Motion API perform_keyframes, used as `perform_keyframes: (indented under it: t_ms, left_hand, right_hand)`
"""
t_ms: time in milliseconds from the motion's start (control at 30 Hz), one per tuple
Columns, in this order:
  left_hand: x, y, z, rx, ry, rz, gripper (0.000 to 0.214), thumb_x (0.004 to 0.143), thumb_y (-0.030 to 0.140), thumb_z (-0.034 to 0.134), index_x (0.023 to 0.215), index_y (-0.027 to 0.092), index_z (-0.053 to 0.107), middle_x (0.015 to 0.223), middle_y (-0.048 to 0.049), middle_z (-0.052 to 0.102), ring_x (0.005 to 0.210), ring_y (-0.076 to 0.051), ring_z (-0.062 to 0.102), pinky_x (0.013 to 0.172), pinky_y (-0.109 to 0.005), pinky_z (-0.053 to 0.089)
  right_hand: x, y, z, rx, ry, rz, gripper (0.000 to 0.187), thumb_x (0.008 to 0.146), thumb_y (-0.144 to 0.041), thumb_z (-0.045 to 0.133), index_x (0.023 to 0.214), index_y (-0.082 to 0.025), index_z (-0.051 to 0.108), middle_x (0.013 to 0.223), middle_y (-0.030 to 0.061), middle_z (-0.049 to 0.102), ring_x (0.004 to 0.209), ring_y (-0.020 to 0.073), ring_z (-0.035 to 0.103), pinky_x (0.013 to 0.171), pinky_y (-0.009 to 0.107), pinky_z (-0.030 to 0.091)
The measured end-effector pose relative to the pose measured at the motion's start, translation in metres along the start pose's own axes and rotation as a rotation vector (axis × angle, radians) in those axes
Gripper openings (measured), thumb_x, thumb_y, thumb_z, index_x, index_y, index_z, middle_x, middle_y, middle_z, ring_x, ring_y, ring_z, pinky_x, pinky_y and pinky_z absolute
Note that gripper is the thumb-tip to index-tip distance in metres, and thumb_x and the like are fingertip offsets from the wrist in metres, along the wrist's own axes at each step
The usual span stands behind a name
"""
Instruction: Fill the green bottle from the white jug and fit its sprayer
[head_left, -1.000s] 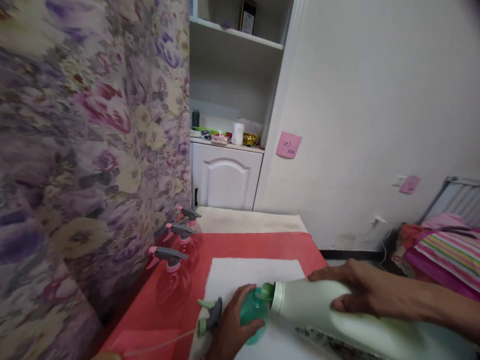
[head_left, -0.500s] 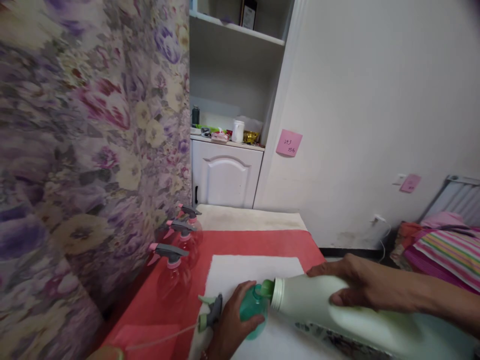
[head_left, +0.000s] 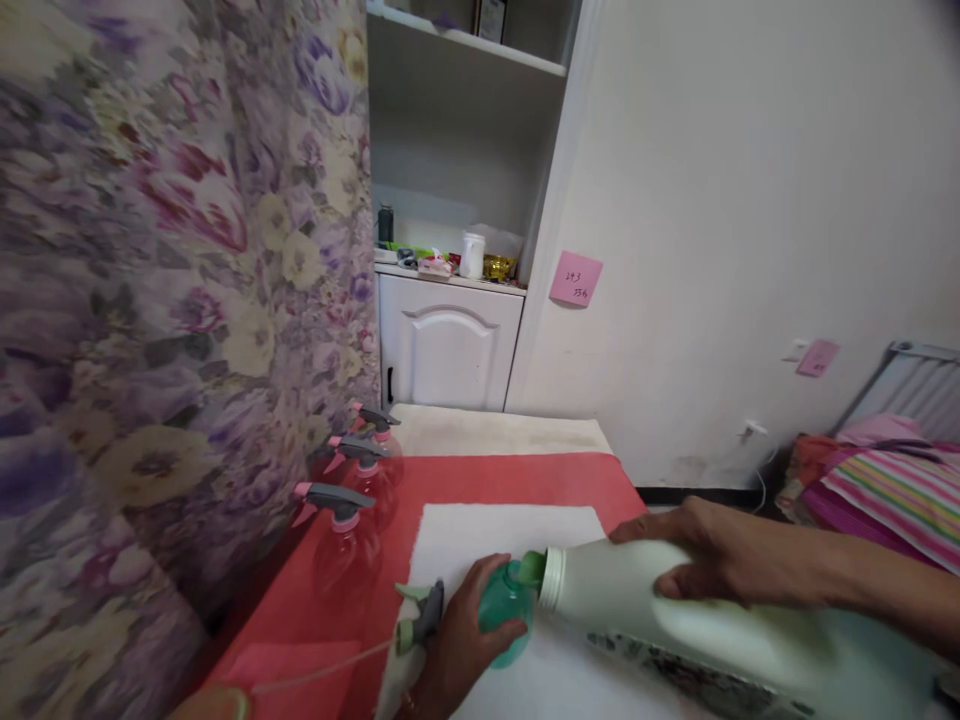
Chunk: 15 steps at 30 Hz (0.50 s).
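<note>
Fingers of the right hand (head_left: pixel 712 555) are gripping the pale bottle (head_left: pixel 611 585) from above, forearm (head_left: pixel 840 575) slanting in from the right. That bottle is lying tilted, its long axis running leftward, spout (head_left: pixel 532 569) pointing at the teal bottle (head_left: pixel 504 610). The left hand (head_left: pixel 461 640) is curling round the teal bottle. Farther, pink spray bottles (head_left: pixel 370 490) are standing on the table (head_left: pixel 510 475).

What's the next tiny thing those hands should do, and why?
Maybe the right hand should tip the big bottle slightly more: its green spout points at the small bottle, held in the left hand. I can't see whether anything is flowing.
</note>
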<state>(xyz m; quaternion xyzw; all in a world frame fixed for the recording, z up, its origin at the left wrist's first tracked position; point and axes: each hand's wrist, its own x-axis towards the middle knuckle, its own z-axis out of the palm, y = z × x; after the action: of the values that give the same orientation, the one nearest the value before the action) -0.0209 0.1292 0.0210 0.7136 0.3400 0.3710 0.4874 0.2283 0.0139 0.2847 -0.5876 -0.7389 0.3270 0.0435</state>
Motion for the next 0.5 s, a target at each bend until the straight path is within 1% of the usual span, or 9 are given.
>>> perform_keyframes:
  t_ms: [100, 267, 400, 500]
  left_hand:
    - [-0.0001, 0.0002, -0.0002, 0.0, -0.004, -0.01, 0.066, 0.066, 0.018, 0.071, 0.13, 0.019, 0.055, 0.138, -0.0119, 0.057, 0.131, -0.03, 0.049, 0.114, -0.043, 0.032]
    - [-0.0007, -0.0021, -0.0005, 0.001, 0.001, -0.002, 0.066, 0.066, 0.017, 0.07, 0.13, 0.021, 0.055, 0.138, -0.0104, 0.057, 0.13, -0.03, 0.049, 0.114, -0.044, 0.032]
    - [-0.0011, -0.0016, -0.0011, 0.001, 0.004, -0.003, 0.066, 0.066, 0.016, 0.069, 0.13, 0.022, 0.055, 0.138, -0.0095, 0.057, 0.131, -0.029, 0.049, 0.114, -0.043, 0.032]
    - [-0.0019, 0.002, -0.0011, -0.002, -0.002, -0.015, 0.066, 0.065, 0.016, 0.069, 0.13, 0.022, 0.055, 0.138, -0.0093, 0.057, 0.131, -0.03, 0.049, 0.114, -0.043, 0.033]
  right_hand:
    - [-0.0004, -0.0002, -0.0003, -0.015, -0.001, 0.015, 0.044, 0.086, -0.026, 0.063, 0.13, -0.028, 0.06, 0.104, 0.0022, 0.074, 0.073, 0.0127, 0.066, 0.058, 0.018, 0.047]
    - [-0.001, -0.0054, -0.0027, -0.014, 0.002, 0.008, 0.044, 0.087, -0.026, 0.062, 0.13, -0.025, 0.06, 0.105, 0.0048, 0.073, 0.075, 0.0155, 0.066, 0.059, 0.02, 0.048]
    - [-0.0009, -0.0047, -0.0027, -0.026, 0.0, 0.007, 0.041, 0.086, -0.024, 0.062, 0.127, -0.027, 0.062, 0.094, 0.0023, 0.072, 0.07, 0.0141, 0.061, 0.055, 0.019, 0.044]
    - [-0.001, -0.0019, -0.0014, -0.027, -0.004, 0.016, 0.043, 0.086, -0.026, 0.063, 0.129, -0.028, 0.06, 0.092, 0.0017, 0.072, 0.066, 0.0127, 0.059, 0.053, 0.019, 0.043]
